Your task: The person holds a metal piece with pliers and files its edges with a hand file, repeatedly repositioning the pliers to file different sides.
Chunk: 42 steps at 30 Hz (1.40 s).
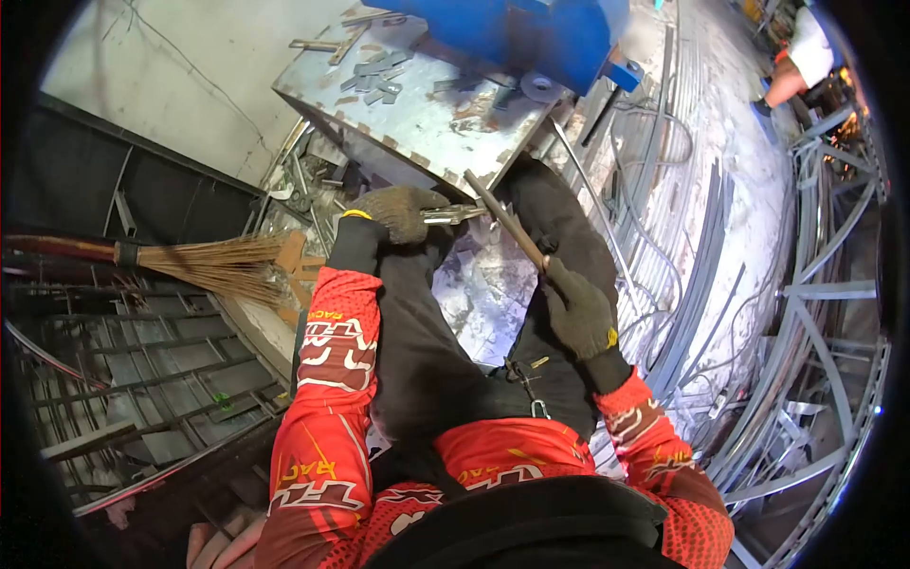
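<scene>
My left hand (pixel 398 214), in a dark knit glove with a yellow cuff edge, is closed round metal pliers (pixel 453 215) whose jaws point right. In my gloved right hand (pixel 578 311) is a brownish rod (pixel 507 222), slanting up and left past the tip of the pliers. Whether the rod touches the pliers I cannot tell. Both hands are above my dark trousers, close to the near corner of a metal-topped table (pixel 417 133). Small flat metal pieces (pixel 377 76) lie on that top, with a round washer-like disc (pixel 541 87) near its right side.
A blue machine (pixel 521 33) stands on the table. A straw broom (pixel 213 266) lies at the left above a metal grid (pixel 161 379). Long metal bars (pixel 701 275) cover floor at the right, beside a curved metal frame (pixel 834 289). Part of another person (pixel 806 57) shows upper right.
</scene>
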Tool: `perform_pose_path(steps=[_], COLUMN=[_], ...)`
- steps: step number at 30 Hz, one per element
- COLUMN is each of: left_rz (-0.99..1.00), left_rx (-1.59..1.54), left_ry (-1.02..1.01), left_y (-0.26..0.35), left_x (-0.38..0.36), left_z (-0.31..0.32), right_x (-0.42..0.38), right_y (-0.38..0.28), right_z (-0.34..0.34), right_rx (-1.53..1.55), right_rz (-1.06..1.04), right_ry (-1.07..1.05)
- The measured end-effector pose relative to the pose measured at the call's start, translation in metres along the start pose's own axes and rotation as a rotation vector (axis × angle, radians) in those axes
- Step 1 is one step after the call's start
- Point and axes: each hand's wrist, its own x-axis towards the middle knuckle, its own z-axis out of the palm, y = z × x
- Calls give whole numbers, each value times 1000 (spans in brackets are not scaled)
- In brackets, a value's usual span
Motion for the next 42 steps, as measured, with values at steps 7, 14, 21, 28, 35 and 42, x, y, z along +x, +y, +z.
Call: perform_pose_path(steps=[7,14,21,28,35,42], left_rz=[-38,-44,53,-44,21,-28], left_rx=[-22,3,54,-4,51,83], left_ry=[-10,-23,-14,40,73,42], left_y=[9,12,4,10,-4,14], left_x=[0,-4,-1,-4,-2,-9], left_z=[-1,-4,-1,-1,8,-3], right_x=[79,56,49,108,9,99], right_y=[-15,-21,-28,-28,-8,-22], right_z=[44,11,27,39,30,48], right_rx=[68,98,104,112,75,-2], right_rz=[-25,53,161,11,-54,-30], right_ry=[63,-68,-41,-42,115,56])
